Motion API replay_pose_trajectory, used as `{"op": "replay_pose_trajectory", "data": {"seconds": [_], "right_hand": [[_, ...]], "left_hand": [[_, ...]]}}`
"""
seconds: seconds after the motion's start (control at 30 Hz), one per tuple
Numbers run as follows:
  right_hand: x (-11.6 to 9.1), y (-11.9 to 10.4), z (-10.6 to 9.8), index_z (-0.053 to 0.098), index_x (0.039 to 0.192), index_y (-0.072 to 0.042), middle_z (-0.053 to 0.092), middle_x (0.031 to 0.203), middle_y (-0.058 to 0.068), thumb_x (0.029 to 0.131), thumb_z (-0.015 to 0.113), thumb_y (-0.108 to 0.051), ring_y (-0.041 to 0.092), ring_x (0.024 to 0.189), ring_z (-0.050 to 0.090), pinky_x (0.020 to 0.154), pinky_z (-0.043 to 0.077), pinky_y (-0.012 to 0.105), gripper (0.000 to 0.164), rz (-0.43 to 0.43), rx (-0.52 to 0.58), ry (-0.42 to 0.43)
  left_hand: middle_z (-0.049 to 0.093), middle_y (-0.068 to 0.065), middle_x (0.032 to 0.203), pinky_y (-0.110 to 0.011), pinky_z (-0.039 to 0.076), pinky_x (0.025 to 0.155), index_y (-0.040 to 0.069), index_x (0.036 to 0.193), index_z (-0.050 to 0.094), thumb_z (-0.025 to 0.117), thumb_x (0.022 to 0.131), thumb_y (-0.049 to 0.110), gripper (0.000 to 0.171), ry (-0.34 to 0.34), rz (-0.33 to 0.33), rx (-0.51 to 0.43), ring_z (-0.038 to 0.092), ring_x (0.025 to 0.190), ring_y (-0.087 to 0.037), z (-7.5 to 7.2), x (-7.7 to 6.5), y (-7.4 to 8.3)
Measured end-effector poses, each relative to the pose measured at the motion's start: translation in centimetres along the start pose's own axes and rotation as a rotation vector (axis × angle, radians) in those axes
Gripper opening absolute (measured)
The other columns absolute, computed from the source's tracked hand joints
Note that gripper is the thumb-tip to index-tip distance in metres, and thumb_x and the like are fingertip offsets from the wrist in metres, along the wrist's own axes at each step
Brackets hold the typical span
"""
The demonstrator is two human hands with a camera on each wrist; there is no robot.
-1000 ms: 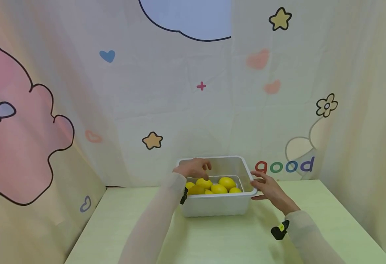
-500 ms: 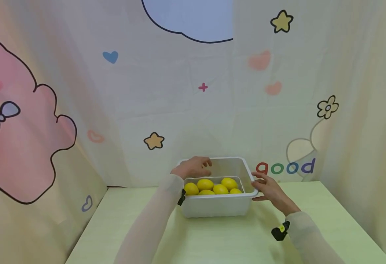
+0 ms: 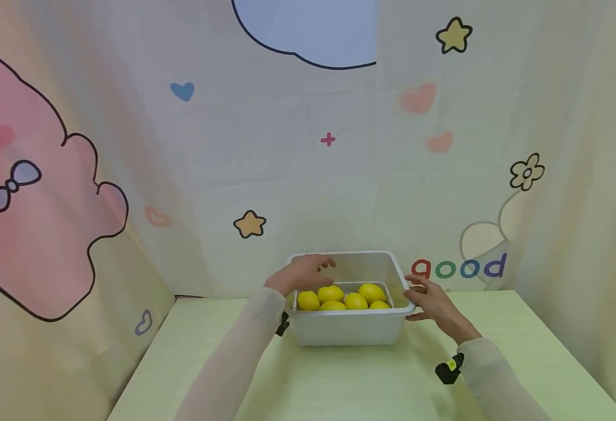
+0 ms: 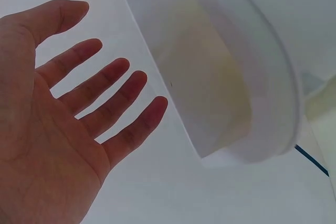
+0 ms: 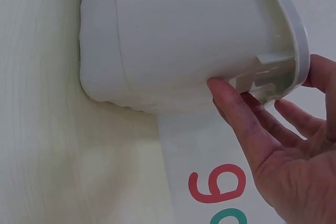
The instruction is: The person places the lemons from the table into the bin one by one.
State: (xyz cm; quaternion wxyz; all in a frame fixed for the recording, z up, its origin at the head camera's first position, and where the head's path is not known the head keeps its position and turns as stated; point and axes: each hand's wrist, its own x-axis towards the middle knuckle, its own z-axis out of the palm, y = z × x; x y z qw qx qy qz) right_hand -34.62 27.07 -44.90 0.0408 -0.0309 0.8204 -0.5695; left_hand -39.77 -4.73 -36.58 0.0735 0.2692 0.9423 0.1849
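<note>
A white plastic bin (image 3: 347,330) stands on the table, with several yellow lemons (image 3: 371,293) lying in it. Reaching over the bin's left side, my left hand (image 3: 303,273) holds nothing. In the left wrist view its fingers (image 4: 113,108) are spread and only slightly bent, beside the bin's pale wall (image 4: 210,72). At the right end, my right hand (image 3: 434,303) grips the bin's rim. The right wrist view has fingertips (image 5: 223,90) against the outer wall (image 5: 189,35) below the rim and another digit at the rim's edge.
The pale green wooden table (image 3: 339,386) runs back to a cloth backdrop (image 3: 286,158) printed with stars, hearts and "good". The bin is close to that backdrop. Printed cloth also hangs along the left and right sides.
My left hand has drawn a little left over the bin, its fingers lifting from the lemons. A lemon at the front left has settled further left. The right hand keeps its place at the rim.
</note>
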Motion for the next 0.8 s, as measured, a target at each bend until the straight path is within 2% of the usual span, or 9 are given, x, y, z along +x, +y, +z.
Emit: {"op": "replay_pose_trajectory", "data": {"seconds": [0.13, 0.37, 0.53, 0.67, 0.8], "right_hand": [[0.0, 0.0, 0.0, 0.028, 0.152, -0.007, 0.041, 0.144, 0.034, 0.101, 0.053, -0.023, 0.045, 0.115, 0.059, 0.084, 0.058, 0.051, 0.06, 0.002, 0.006, 0.0], [0.1, 0.1, -0.2, 0.029, 0.152, -0.007, 0.042, 0.144, 0.033, 0.101, 0.053, -0.029, 0.039, 0.111, 0.062, 0.084, 0.058, 0.049, 0.061, 0.02, -0.015, 0.023], [0.2, 0.1, -0.3, 0.028, 0.153, -0.007, 0.041, 0.146, 0.032, 0.1, 0.054, -0.032, 0.045, 0.119, 0.057, 0.084, 0.059, 0.046, 0.063, 0.029, -0.052, 0.038], [-0.2, 0.0, -0.3, 0.026, 0.153, -0.007, 0.037, 0.148, 0.031, 0.099, 0.055, -0.041, 0.048, 0.125, 0.052, 0.083, 0.06, 0.043, 0.07, 0.0, -0.161, 0.043], [-0.6, -0.5, -0.3, 0.027, 0.153, -0.006, 0.04, 0.148, 0.031, 0.098, 0.054, -0.047, 0.049, 0.129, 0.049, 0.091, 0.056, 0.05, 0.074, -0.098, -0.34, 0.081]], "left_hand": [[0.056, -0.001, 0.14, -0.042, 0.048, 0.105, 0.025, 0.138, 0.053, 0.058, 0.093, 0.036, 0.047, 0.016, 0.017, 0.012, 0.054, 0.125, -0.023, 0.0, -0.3, -0.2], [0.053, 0.001, 0.145, -0.042, 0.044, 0.11, 0.023, 0.142, 0.051, 0.059, 0.095, 0.038, 0.05, 0.06, 0.054, 0.036, 0.051, 0.131, -0.021, 0.1, -0.9, -0.4], [0.049, 0.002, 0.149, -0.045, 0.04, 0.114, 0.023, 0.143, 0.049, 0.058, 0.095, 0.039, 0.052, 0.094, 0.047, 0.015, 0.045, 0.136, -0.022, 0.4, -1.7, -0.3], [0.046, 0.002, 0.152, -0.046, 0.037, 0.116, 0.024, 0.145, 0.048, 0.056, 0.097, 0.038, 0.051, 0.126, 0.025, 0.019, 0.042, 0.14, -0.022, 0.9, -2.6, -0.2], [0.044, 0.001, 0.153, -0.048, 0.037, 0.115, 0.025, 0.147, 0.045, 0.054, 0.099, 0.037, 0.05, 0.149, 0.001, 0.02, 0.042, 0.14, -0.024, 1.5, -3.5, -0.1]]}}
